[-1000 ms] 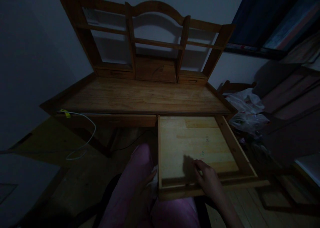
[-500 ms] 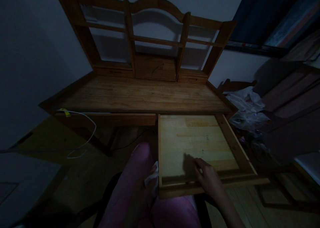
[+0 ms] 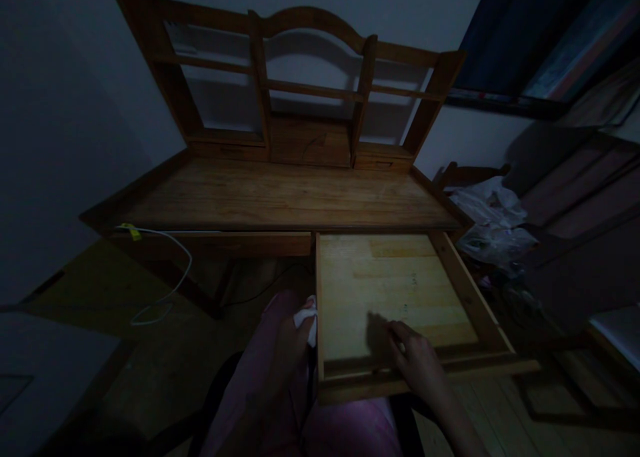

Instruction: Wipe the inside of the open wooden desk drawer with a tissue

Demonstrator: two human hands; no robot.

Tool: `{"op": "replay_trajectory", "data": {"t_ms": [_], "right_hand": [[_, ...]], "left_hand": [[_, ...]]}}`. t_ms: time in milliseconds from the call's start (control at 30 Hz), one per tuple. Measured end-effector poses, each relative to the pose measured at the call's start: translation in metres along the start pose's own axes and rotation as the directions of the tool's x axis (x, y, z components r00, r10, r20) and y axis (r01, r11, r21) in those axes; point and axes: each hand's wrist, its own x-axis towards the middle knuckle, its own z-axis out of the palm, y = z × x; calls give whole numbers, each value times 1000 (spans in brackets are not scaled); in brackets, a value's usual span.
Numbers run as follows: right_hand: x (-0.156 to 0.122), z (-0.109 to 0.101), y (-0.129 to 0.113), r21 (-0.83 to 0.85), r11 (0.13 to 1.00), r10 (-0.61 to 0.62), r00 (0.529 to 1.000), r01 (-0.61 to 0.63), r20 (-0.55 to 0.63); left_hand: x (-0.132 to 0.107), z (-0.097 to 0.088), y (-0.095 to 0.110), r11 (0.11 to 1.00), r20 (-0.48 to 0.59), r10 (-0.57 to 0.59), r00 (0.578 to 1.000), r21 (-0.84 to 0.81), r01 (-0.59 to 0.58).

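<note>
A wooden drawer (image 3: 380, 391) is pulled out from the right side of the desk, its pale bottom bare apart from small marks. My left hand (image 3: 295, 340) is closed around a crumpled white cloth (image 3: 311, 320), pressed close to the drawer's left outer side. Over the drawer's front board reaches my right hand (image 3: 417, 357), its fingers curled together above the bottom and casting a shadow there. Whether anything small is between those fingers cannot be made out in the dim light.
The wooden desk (image 3: 280, 193) carries a shelf hutch (image 3: 310, 91) at its back. A white cable (image 3: 187, 270) with a yellow tag hangs off the left front. Plastic bags (image 3: 493, 210) lie to the right. My legs (image 3: 260, 370) are under the drawer's front.
My left hand with the white cloth has moved forward along the drawer's left outer side. The right hand has stayed almost in place. The view has tilted slightly.
</note>
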Motion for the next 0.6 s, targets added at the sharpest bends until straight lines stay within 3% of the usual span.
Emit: {"op": "replay_trajectory", "data": {"t_ms": [167,233,433,600], "right_hand": [[0,1,0,13,1000,4,1000,-4,-1],[-1,0,-1,17,1000,10,1000,-10,-5],[0,-2,-6,20,1000,0,1000,1,-20],[0,-2,-4,-4,1000,-12,1000,12,-23]], "left_hand": [[21,12,31,995,133,96,986,-41,-92],[26,16,37,992,140,107,984,-74,-98],[46,37,36,982,8,115,993,-154,-112],[72,46,32,985,-62,156,986,-67,-160]]}}
